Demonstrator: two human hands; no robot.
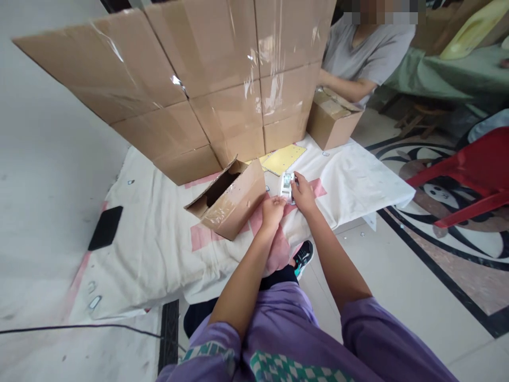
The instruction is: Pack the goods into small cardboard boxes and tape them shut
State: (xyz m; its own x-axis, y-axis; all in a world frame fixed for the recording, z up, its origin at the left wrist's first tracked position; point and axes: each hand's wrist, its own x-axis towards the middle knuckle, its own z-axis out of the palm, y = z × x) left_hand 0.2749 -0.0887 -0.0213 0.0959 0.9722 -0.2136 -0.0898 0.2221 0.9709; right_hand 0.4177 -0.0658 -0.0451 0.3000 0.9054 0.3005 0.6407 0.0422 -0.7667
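My right hand [304, 194] is closed around a small white tape dispenser [286, 182], held low over the front of the cloth-covered table. At its lower left edge my left hand [274, 208] has its fingers pinched together; what lies between them is too small to make out. Just left of my hands a brown cardboard box [234, 204] rests tilted on the table, its top flaps partly raised and its inside dark. Shiny clear tape shows on the side of this box. Yellow sheets [284, 159] lie behind the dispenser.
A tall stack of taped cardboard boxes [222, 74] stands at the back. To its right a co-worker in a grey shirt [368, 53] has an arm at another box [336, 119]. A black flat object [105, 228] lies at left. A red chair [473, 175] stands right.
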